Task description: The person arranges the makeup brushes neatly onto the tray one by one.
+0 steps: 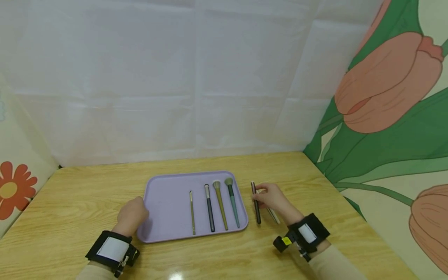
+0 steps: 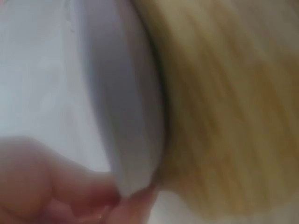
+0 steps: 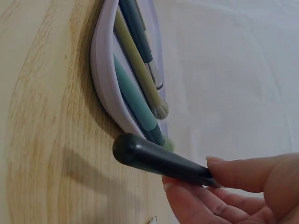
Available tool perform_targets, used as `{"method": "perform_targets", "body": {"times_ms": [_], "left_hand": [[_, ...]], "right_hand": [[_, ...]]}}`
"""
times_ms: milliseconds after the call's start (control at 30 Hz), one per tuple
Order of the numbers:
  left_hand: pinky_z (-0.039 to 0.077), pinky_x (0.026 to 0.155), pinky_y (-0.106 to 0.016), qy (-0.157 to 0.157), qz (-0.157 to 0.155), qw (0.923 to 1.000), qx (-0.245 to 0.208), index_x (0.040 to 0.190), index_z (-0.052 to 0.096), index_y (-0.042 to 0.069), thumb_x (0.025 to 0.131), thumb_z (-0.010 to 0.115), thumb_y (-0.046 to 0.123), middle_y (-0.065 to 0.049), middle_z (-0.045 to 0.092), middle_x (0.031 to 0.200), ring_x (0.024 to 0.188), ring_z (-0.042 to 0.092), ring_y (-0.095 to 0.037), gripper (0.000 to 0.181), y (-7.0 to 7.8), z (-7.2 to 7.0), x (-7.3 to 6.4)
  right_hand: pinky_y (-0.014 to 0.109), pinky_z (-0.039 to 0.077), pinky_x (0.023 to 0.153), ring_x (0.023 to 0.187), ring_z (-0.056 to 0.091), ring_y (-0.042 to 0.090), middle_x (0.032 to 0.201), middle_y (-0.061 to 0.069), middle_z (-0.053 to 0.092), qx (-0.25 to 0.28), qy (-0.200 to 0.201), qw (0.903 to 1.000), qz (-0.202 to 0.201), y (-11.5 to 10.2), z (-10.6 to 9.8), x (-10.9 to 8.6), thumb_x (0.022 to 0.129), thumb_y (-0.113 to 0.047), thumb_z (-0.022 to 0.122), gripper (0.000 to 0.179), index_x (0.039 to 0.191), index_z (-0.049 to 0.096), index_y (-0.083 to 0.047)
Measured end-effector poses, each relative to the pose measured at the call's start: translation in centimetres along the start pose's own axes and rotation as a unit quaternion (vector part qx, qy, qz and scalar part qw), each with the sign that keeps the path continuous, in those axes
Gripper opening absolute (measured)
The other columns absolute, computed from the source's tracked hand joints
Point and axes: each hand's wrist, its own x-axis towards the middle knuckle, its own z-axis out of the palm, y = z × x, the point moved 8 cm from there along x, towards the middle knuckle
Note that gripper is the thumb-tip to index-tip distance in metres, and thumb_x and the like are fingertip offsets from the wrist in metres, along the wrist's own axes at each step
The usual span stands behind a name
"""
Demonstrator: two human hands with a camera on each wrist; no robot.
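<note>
My left hand [image 1: 133,213] grips the left rim of a lilac tray [image 1: 164,236]; in the left wrist view, thumb and fingers pinch the tray's edge [image 2: 124,107]. Just right of the tray, my right hand [image 1: 273,198] holds a black-handled makeup brush [image 1: 257,208] between thumb and fingers. Its rounded black handle end [image 3: 135,149] points away from the fingers, and its bristles cannot be made out. Inside the tray lie a thin brush [image 1: 192,214], a dark-handled brush [image 1: 210,212], an olive-handled brush [image 1: 221,206] and a teal-handled brush [image 1: 232,202].
A pale stick-like thing [image 1: 273,215] lies on the wooden table [image 1: 210,260] beneath my right hand, partly hidden. A white sheet [image 1: 175,97] hangs behind the table's back edge. Flower-patterned sheets [image 1: 392,155] stand at both sides.
</note>
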Motion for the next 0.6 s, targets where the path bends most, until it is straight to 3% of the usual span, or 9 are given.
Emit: {"method": "perform_targets", "body": {"times_ms": [600], "left_hand": [[0.046, 0.051, -0.034, -0.004, -0.005, 1.0000, 0.004, 0.090, 0.054, -0.016, 0.084, 0.049, -0.003, -0.015, 0.053, 0.072, 0.062, 0.054, -0.026, 0.015, 0.0, -0.1, 0.0]], "right_hand": [[0.040, 0.057, 0.063, 0.063, 0.065, 0.020, 0.084, 0.020, 0.069, 0.035, 0.004, 0.9992, -0.019, -1.2, 1.3, 0.7, 0.087, 0.004, 0.065, 0.038, 0.119, 0.052, 0.019]]}}
